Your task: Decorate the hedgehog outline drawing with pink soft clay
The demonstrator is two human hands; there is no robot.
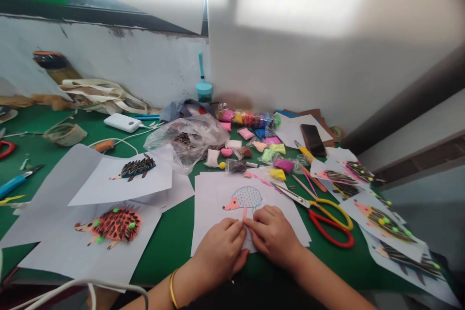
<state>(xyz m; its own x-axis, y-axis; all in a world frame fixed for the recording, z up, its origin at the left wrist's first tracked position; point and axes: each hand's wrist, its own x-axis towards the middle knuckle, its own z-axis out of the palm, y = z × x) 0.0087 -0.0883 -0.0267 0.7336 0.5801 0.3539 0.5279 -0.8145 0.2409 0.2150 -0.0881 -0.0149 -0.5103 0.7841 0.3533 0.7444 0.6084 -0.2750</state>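
Touching, in the head view, the lower end of a pink clay strip (244,212) with curled fingers of left hand (222,246) and right hand (275,233); cannot tell whether pinched. Seeing it on a hedgehog drawing (251,197), atop white paper (205,203) on the green counter (175,232), with scissors (308,203) near right hand.

Matt drawing paper (207,203), smooth matt clay (235,202), shiny metal scissor blades (292,195), glossy plastic handles (350,241), crinkled clear plastic bag (203,128)
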